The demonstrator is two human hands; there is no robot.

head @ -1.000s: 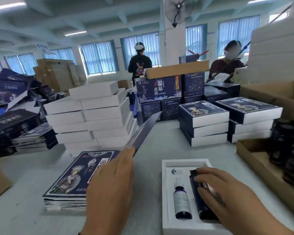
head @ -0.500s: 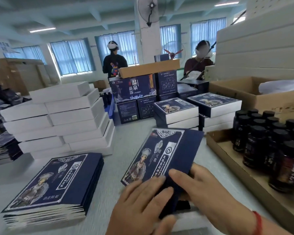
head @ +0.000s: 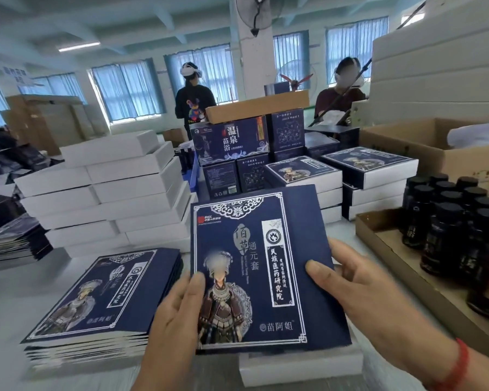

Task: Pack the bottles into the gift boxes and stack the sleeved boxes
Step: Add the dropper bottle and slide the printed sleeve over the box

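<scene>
I hold a dark blue printed sleeve (head: pixel 254 266) in front of me with both hands. My left hand (head: pixel 172 320) grips its left edge, thumb on the printed face. My right hand (head: pixel 359 280) grips its right edge. Below the sleeve lies the white gift box (head: pixel 299 365); only its near side shows and its contents are hidden. A pile of flat blue sleeves (head: pixel 102 300) lies to the left. Two stacks of sleeved boxes (head: pixel 367 167) stand behind. Dark bottles (head: pixel 452 230) fill a cardboard tray on the right.
Stacks of white plain boxes (head: pixel 110 190) stand at the left. Blue cartons (head: pixel 232 145) sit at the back centre under a brown box. An open cardboard carton (head: pixel 407 148) is at the right rear. Two people stand behind the table.
The sleeve has come up from the left pile to in front of me, over the white box. My right hand left the bottle in the box and took the sleeve's right edge.
</scene>
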